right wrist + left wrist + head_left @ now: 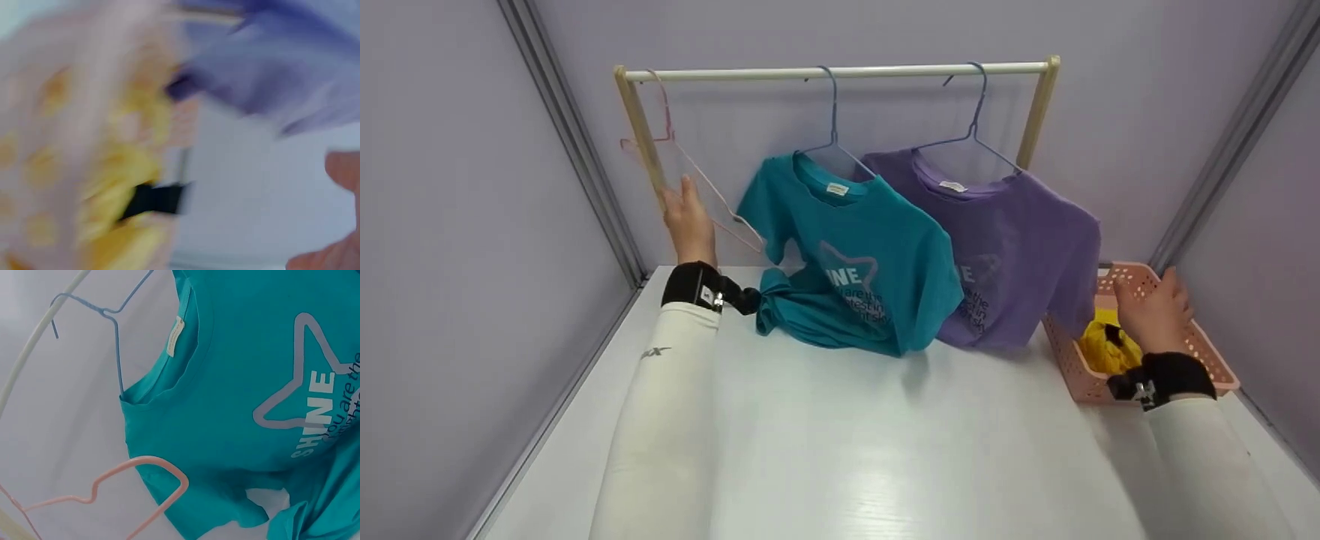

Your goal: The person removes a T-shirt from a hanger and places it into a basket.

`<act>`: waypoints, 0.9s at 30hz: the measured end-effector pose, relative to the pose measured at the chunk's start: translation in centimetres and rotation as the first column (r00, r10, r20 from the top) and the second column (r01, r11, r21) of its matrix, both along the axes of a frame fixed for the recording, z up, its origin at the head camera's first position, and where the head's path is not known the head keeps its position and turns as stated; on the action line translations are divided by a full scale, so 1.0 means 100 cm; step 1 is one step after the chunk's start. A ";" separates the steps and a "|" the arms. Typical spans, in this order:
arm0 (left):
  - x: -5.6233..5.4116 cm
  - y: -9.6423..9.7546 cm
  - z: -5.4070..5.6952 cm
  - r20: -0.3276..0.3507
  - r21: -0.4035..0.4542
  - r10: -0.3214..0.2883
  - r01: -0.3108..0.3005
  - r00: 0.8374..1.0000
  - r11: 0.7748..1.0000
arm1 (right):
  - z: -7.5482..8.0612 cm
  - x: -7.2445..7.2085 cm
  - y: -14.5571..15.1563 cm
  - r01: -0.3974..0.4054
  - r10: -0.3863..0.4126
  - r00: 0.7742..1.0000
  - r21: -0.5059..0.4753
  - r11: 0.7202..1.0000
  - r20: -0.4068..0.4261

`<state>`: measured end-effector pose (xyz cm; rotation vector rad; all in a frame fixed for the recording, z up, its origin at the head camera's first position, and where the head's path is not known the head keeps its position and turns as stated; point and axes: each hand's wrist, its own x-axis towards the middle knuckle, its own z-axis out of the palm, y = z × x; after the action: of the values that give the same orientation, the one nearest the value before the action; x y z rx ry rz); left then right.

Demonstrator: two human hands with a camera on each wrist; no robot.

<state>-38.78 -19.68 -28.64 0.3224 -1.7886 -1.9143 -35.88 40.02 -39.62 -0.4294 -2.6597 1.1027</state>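
My left hand (pixel 690 225) grips the left wooden post of a clothes rack (pixel 639 124), low down. Close by, an unloaded pink hanger (pixel 701 176) dangles from the left end of the rail; its curved end (pixel 163 464) overlaps the teal shirt in the left wrist view. The teal T-shirt (pixel 877 240) hangs mid-rail on a blue hanger (pixel 834 112), its hem bunched to the left. Beside it a purple T-shirt (pixel 1027 247) hangs on another blue hanger (pixel 976 112). My right hand (pixel 1156 311) is over the pink basket (pixel 1084 382), fingers spread and holding nothing.
Yellow cloth (pixel 1106 349) with a black patch lies in the basket, at the table's right side. The purple shirt's sleeve hangs over the basket's left edge. The white table (pixel 885 450) is enclosed by grey walls (pixel 450 225) on both sides.
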 end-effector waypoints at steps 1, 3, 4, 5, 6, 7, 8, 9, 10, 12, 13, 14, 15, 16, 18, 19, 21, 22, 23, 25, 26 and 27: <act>0.001 0.002 0.001 -0.024 -0.013 0.023 -0.023 0.999 1.000 | 0.007 0.002 -0.008 0.012 -0.013 0.998 -0.010 1.000 -0.063; 0.003 0.007 0.004 -0.059 -0.058 0.068 -0.071 0.996 0.996 | 0.019 0.006 -0.025 0.022 -0.027 0.978 -0.025 0.999 -0.207; 0.004 0.011 0.005 -0.088 -0.075 0.090 -0.097 0.992 0.992 | 0.025 0.008 -0.034 0.020 -0.027 0.957 -0.027 0.999 -0.289; 0.005 0.016 0.007 -0.115 -0.082 0.100 -0.109 0.988 0.991 | 0.029 0.010 -0.044 0.008 -0.016 0.927 -0.024 1.000 -0.375; 0.006 0.021 0.008 -0.146 -0.082 0.102 -0.115 0.984 0.990 | 0.034 0.011 -0.053 -0.011 0.003 0.892 -0.014 1.000 -0.453; 0.007 0.027 0.009 -0.178 -0.073 0.095 -0.109 0.980 0.991 | 0.038 0.012 -0.064 -0.029 0.028 0.848 0.006 1.000 -0.530; 0.008 0.034 0.010 -0.196 -0.064 0.076 -0.090 0.978 0.994 | 0.041 0.012 -0.075 -0.043 0.057 0.800 0.037 0.998 -0.597; 0.009 0.042 0.011 -0.221 -0.052 0.057 -0.070 0.974 0.996 | 0.044 0.012 -0.086 -0.059 0.088 0.755 0.066 0.996 -0.650; 0.010 0.050 0.012 -0.243 -0.041 0.034 -0.045 0.969 0.998 | 0.046 0.011 -0.097 -0.073 0.124 0.708 0.102 0.992 -0.695; 0.011 0.065 0.012 -0.267 -0.031 -0.022 0.014 0.963 0.999 | 0.049 0.008 -0.120 -0.103 0.197 0.642 0.171 0.980 -0.741; 0.011 0.073 0.011 -0.268 -0.031 -0.046 0.039 0.962 0.999 | 0.049 0.006 -0.130 -0.122 0.233 0.621 0.201 0.972 -0.748; 0.011 0.080 0.009 -0.267 -0.032 -0.070 0.063 0.961 0.997 | 0.050 0.005 -0.141 -0.140 0.267 0.613 0.230 0.963 -0.744; 0.010 0.087 0.006 -0.265 -0.035 -0.092 0.086 0.960 0.996 | 0.050 0.003 -0.151 -0.163 0.299 0.612 0.253 0.954 -0.732; 0.010 0.094 0.003 -0.249 -0.041 -0.116 0.110 0.962 0.993 | 0.050 0.001 -0.160 -0.184 0.328 0.617 0.274 0.944 -0.716; 0.008 0.107 -0.005 -0.208 -0.032 -0.168 0.165 0.964 0.986 | 0.050 -0.002 -0.177 -0.231 0.369 0.644 0.289 0.929 -0.670; 0.008 0.112 -0.009 -0.179 -0.027 -0.194 0.192 0.964 0.981 | 0.050 -0.004 -0.185 -0.248 0.380 0.664 0.290 0.924 -0.644; 0.007 0.123 -0.018 -0.118 -0.014 -0.243 0.243 0.963 0.970 | 0.051 -0.006 -0.199 -0.281 0.397 0.700 0.282 0.917 -0.594; 0.007 0.127 -0.023 -0.087 -0.004 -0.264 0.265 0.961 0.964 | 0.052 -0.008 -0.206 -0.299 0.402 0.717 0.270 0.915 -0.570; 0.006 0.131 -0.027 -0.064 0.014 -0.285 0.286 0.957 0.958 | 0.053 -0.010 -0.212 -0.316 0.409 0.731 0.260 0.912 -0.546; 0.003 0.138 -0.034 -0.028 0.057 -0.319 0.321 0.947 0.945 | 0.057 -0.013 -0.225 -0.349 0.425 0.754 0.243 0.905 -0.501; 0.001 0.140 -0.037 -0.018 0.084 -0.338 0.338 0.941 0.937 | 0.060 -0.015 -0.231 -0.364 0.432 0.764 0.233 0.902 -0.479; -0.001 0.143 -0.040 -0.014 0.116 -0.357 0.356 0.934 0.927 | 0.063 -0.018 -0.236 -0.375 0.437 0.775 0.224 0.900 -0.457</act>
<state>-38.92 -5.40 -32.67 0.0416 -1.8424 -2.2748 -37.64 16.44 -33.36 0.4362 -2.3669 0.9756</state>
